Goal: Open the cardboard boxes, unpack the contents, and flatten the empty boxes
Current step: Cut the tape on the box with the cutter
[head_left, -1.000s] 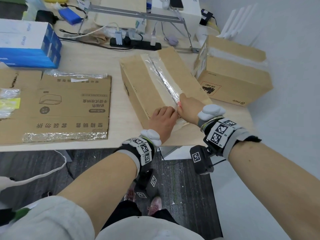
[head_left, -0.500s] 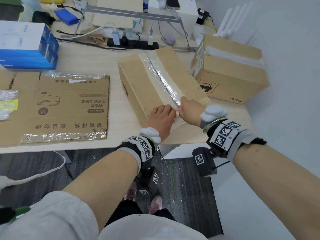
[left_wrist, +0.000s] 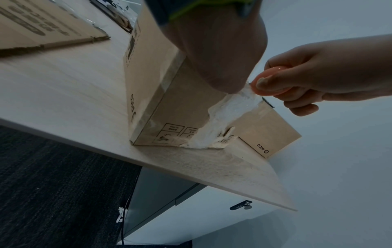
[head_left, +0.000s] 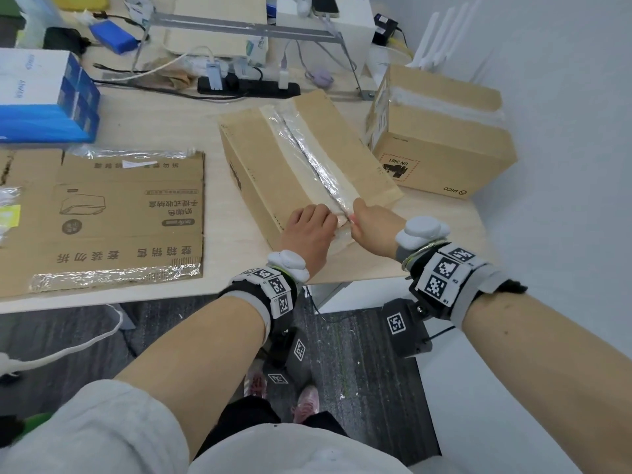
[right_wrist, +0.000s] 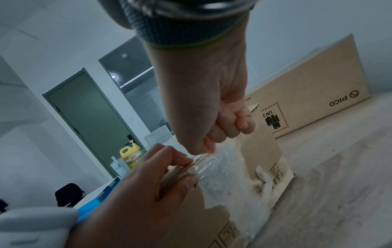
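Observation:
A long cardboard box (head_left: 273, 172) lies in the middle of the table, its top seam sealed with clear tape (head_left: 307, 155). My left hand (head_left: 309, 230) grips the near top edge of this box, with the fingers (right_wrist: 169, 156) on top and the thumb on the end face. My right hand (head_left: 371, 224) is curled round a small pink cutter (left_wrist: 267, 82). The cutter's tip sits at the tape (left_wrist: 224, 114) where the seam meets the near edge. Torn, whitish tape runs down the box's end face. The inside of the box is hidden.
A second taped cardboard box (head_left: 441, 138) stands at the right, close to the wall. A flattened carton (head_left: 102, 217) lies at the left, with blue and white boxes (head_left: 44, 97) behind it. A power strip (head_left: 249, 87) and cables lie at the back. The table edge (head_left: 444, 271) is just under my wrists.
Both hands stay at the near end of the seam. The right hand has edged slightly toward the box's near edge.

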The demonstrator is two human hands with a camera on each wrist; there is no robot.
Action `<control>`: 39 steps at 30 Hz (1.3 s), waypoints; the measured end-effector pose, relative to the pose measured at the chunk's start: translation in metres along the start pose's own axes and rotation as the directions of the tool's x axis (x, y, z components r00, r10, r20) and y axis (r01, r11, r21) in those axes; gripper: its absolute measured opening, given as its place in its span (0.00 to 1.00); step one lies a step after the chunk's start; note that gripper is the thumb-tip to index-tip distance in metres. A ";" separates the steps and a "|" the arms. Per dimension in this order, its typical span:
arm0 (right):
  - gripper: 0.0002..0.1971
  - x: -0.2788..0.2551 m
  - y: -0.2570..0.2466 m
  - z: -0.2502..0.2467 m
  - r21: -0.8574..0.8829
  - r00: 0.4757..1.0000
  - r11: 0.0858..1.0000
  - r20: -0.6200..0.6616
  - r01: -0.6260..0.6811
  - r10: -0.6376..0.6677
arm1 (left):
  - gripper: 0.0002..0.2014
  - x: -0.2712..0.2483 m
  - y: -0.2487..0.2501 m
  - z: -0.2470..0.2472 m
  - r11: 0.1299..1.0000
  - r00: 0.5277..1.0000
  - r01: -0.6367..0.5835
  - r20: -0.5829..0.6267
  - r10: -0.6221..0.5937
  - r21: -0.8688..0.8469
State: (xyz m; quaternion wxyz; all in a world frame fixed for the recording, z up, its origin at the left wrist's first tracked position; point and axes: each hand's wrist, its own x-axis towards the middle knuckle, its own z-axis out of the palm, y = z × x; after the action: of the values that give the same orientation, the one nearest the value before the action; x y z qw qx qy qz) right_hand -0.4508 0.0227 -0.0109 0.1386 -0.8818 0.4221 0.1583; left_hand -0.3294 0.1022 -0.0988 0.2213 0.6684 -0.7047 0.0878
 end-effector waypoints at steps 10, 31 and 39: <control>0.05 -0.008 0.009 0.004 0.078 0.999 0.996 0.010 0.053 -0.053 | 0.16 -0.002 -0.001 0.001 0.999 0.998 -0.046 -0.031 0.046 0.010; 0.11 0.032 -0.001 -0.038 0.343 0.936 0.936 -0.350 0.083 0.045 | 0.17 0.039 -0.030 -0.023 0.918 0.939 0.318 -0.054 -0.339 -0.236; 0.14 0.119 -0.028 -0.045 0.385 0.935 0.921 -0.344 0.054 0.089 | 0.18 0.073 -0.106 -0.004 0.892 0.892 0.452 -0.007 -0.453 -0.015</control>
State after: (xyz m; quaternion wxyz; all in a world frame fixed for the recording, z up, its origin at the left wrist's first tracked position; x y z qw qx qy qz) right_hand -0.3510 -0.0610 -0.0144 0.2308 -0.8467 0.4711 -0.0891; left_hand -0.2259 0.0282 -0.0824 0.2435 0.8121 -0.5292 0.0330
